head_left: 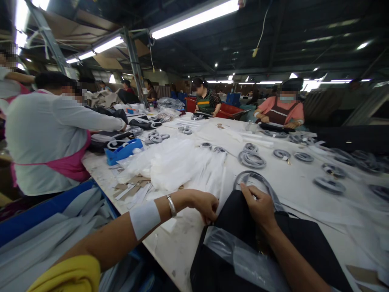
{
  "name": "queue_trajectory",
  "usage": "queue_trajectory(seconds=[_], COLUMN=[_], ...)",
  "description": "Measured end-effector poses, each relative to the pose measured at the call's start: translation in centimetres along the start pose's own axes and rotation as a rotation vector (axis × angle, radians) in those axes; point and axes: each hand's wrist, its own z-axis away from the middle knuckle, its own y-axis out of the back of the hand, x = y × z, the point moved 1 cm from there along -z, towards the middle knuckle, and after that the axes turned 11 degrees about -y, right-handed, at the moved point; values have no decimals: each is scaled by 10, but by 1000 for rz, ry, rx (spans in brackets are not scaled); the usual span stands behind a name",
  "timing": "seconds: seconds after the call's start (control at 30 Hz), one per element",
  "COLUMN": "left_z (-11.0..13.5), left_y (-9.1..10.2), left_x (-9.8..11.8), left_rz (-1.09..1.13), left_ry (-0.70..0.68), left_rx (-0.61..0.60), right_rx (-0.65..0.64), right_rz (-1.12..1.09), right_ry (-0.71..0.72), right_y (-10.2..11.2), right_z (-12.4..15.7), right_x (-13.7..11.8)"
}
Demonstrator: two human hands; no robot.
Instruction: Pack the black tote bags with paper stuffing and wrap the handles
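A black bag (306,239) lies at the table's near edge, with a strip of clear plastic (240,251) across its front. Behind its top edge rises a looped handle (252,175) wrapped in clear plastic. My right hand (261,209) is closed on the bag's raised black flap, thumb and fingers pinching its top. At the flap's left edge, my left hand (206,207) has its fingers curled together against the black material; the fingertips are partly hidden. A white strip (223,190) stands just beyond my left hand.
Thin white plastic bags (176,162) are heaped ahead, beside cardboard scraps (133,187) and a blue tape dispenser (123,152). Several coiled, wrapped handles (252,159) lie across the white table. A blue bin (105,198) holds pale sheets at left. Co-workers (48,134) work around the table.
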Motion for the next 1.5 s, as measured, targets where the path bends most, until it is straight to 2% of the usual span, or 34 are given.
queue_trajectory(seconds=[0.13, 0.27, 0.3, 0.43, 0.5, 0.57, 0.73, 0.83, 0.97, 1.07, 1.13, 1.2, 1.27, 1.37, 1.43, 1.5], left_z=[0, 2, 1, -11, -18, -21, -18, -15, 5, 38, 65, 90, 107, 118, 117, 113], left_y=[12, 28, 30, 27, 21, 17, 17, 14, -8, -33, -55, -80, -106, -139, -150, -152], left_x=[7, 11, 10, 2, -1, -1, 8, 14, 17, 15, 10, 2, -6, -16, -20, -22], left_rz=[31, 127, 151, 124, 66, 10, -117, -168, -308, -449, -460, -300, -75, 14, 43, 134], left_ry=[28, -3, -13, -69, -100, -114, -65, -20, 17, -52, -108, -105, -68, -74, -88, -102], left_rx=[-139, -122, -59, 315, 386, 355, 134, 144, 393, 661, 795, 810, 744, 732, 752, 729], right_rx=[-12, 13, 12, 5, 0, -8, -61, -51, -34, -19, -11, -20, -59, -158, -216, -288], right_rz=[-15, -10, -6, -3, -7, -10, 10, 36, 64, 82, 106, 129, 148, 210, 277, 329], right_ry=[3, 16, 21, 21, 18, 25, 78, 82, 64, 53, 57, 86, 138, 212, 262, 345], right_y=[-2, -3, -3, -2, -2, -3, -7, -7, -6, -5, -6, -8, -11, -15, -16, -15], right_z=[2, 2, 2, 2, 2, 2, 5, 6, 6, 6, 5, 5, 5, 5, 4, 1], right_x=[-1, -2, -2, -3, -4, -6, -8, -8, -6, -5, -5, -2, 1, 5, 0, -14])
